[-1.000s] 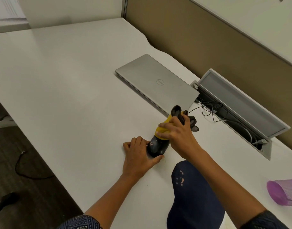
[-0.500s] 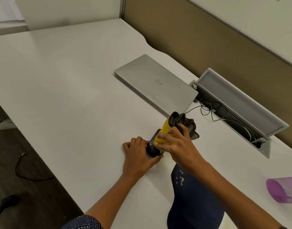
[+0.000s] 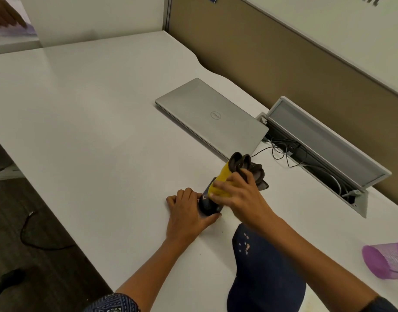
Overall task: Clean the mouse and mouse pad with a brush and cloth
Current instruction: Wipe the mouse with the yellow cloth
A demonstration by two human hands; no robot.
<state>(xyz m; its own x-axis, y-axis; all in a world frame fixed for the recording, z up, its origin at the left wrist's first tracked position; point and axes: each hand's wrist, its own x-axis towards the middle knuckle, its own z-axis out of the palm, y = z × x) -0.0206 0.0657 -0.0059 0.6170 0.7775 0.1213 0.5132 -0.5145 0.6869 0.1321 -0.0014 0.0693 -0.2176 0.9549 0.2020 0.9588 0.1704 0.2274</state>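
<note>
A black mouse (image 3: 207, 204) lies on the white desk (image 3: 98, 122). My left hand (image 3: 187, 213) holds it from the left side, thumb against its near end. My right hand (image 3: 239, 194) grips a yellow cloth with a dark grey frilly end (image 3: 225, 176) and presses it on top of the mouse. The mouse's far half is hidden under the cloth and my fingers. A dark blue mouse pad (image 3: 258, 273) lies near the desk's front edge, partly under my right forearm. No brush can be seen.
A shut silver laptop (image 3: 212, 117) lies behind the mouse. To its right an open cable tray (image 3: 324, 152) holds tangled wires. A purple mesh cup (image 3: 388, 258) lies on its side at far right. Another person's hand (image 3: 4, 14) shows at top left.
My right hand has slid the cloth along the mouse, first toward its far end, then slightly back. The left hand stays put. The view shifted a little.
</note>
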